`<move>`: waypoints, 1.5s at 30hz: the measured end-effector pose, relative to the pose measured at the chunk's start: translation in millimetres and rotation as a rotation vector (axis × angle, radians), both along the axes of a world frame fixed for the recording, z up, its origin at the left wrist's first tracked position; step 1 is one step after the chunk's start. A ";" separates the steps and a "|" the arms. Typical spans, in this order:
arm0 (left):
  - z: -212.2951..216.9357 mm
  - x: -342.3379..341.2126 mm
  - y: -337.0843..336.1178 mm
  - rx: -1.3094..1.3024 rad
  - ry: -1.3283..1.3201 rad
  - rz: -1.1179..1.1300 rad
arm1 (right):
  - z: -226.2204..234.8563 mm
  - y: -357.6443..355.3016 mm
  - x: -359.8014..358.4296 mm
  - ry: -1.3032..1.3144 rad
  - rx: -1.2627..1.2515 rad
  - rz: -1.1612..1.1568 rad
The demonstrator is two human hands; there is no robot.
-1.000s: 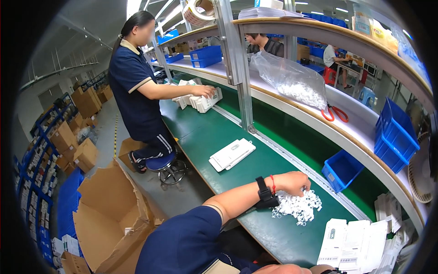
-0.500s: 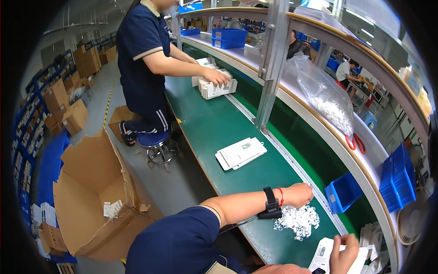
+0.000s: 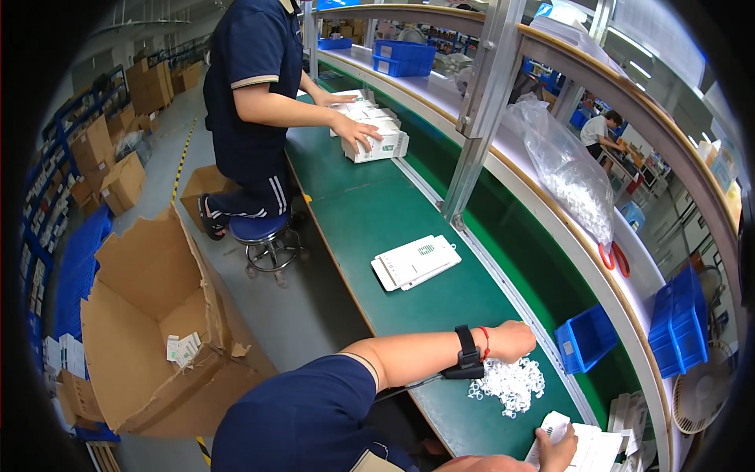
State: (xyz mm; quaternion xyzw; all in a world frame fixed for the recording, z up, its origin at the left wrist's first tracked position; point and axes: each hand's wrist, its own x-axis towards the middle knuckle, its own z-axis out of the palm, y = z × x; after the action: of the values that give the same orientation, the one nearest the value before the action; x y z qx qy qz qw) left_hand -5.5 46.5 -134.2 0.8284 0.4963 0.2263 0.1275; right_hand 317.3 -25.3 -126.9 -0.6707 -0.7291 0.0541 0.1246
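My left hand [image 3: 513, 341], wearing a black wrist strap and a red cord, hovers at the far edge of a heap of small white plastic ring-like pieces [image 3: 510, 387]. Its fingers are curled closed, and whatever is in them is hidden. At the lower right my right hand [image 3: 558, 450] grips a flat white printed carton [image 3: 554, 427], thumb and fingers at its edge. More flat white cartons [image 3: 598, 448] lie beside and beneath it. Farther up the green table, a small stack of flat white cartons [image 3: 417, 262] rests apart from both hands.
A co-worker's hands [image 3: 355, 130] rest on a row of white cartons [image 3: 381, 148] at the far end. Blue bins [image 3: 586, 340] stand to the right, beside a shelf holding a clear bag of white pieces [image 3: 578, 193] and red-handled scissors [image 3: 615, 258]. A large cardboard box [image 3: 141, 315] stands left.
My right hand has moved down and left, and the carton in it now stands tilted up. My left hand stays nearly in place. The co-worker's hands have spread over their cartons.
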 end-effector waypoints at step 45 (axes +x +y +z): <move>51.9 20.0 -42.1 0.439 -0.745 -0.073 | 81.2 35.4 -143.9 0.621 0.189 0.525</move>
State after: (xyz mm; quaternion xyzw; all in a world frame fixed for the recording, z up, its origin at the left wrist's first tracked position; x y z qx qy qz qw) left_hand 14.5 4.4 -82.3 0.7146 0.3271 0.6052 0.1266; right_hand 173.4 10.2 -45.6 -0.3995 -0.8050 0.2167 0.3813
